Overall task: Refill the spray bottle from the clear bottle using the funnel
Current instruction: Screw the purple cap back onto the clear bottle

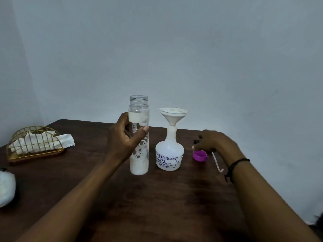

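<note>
My left hand (pixel 125 137) grips the tall clear bottle (pixel 139 165), which stands upright on the table with its mouth uncapped and a little white liquid at the bottom. Just to its right stands the white spray bottle (pixel 169 154) with printed text, and a white funnel (pixel 172 114) sits in its neck. My right hand (pixel 212 142) hovers palm down just above the purple cap (pixel 200 155) to the right of the spray bottle; it is blurred and its fingers hide what is under them. A thin white dip tube (pixel 216 163) sticks out from below it.
The dark wooden table (pixel 157 198) ends at a pale wall behind. A gold wire holder (pixel 35 147) with white tissue stands at the far left. A white cloth-like thing (pixel 6 187) lies at the left edge.
</note>
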